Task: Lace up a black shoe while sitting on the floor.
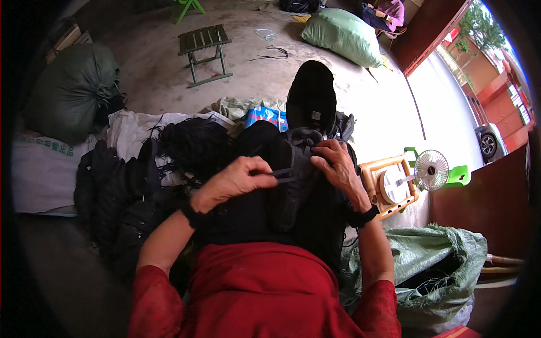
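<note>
On my lap lies a black shoe [298, 194], dark against my dark clothing, so its outline is partly lost. My left hand [239, 179] is closed in a pinch at its left side, on a thin black doubled strand that looks like a shoelace [284, 172]. Thumb and fingers of my right hand [338, 166] are bent together at the shoe's upper part; what lies between the fingertips is too dark to make out. Beyond the hands rises a long rounded black piece [311, 87] with a small white tag. A heap of black laces [194, 141] sits left of the shoe.
Several black shoes [115, 194] are piled at the left by a stuffed green sack [73, 90]. An open green woven sack [434, 265] stands at the right, below a small fan [431, 170] on a bamboo stool [372, 169]. Ahead are a folding stool [204, 42] and a seated person [389, 17].
</note>
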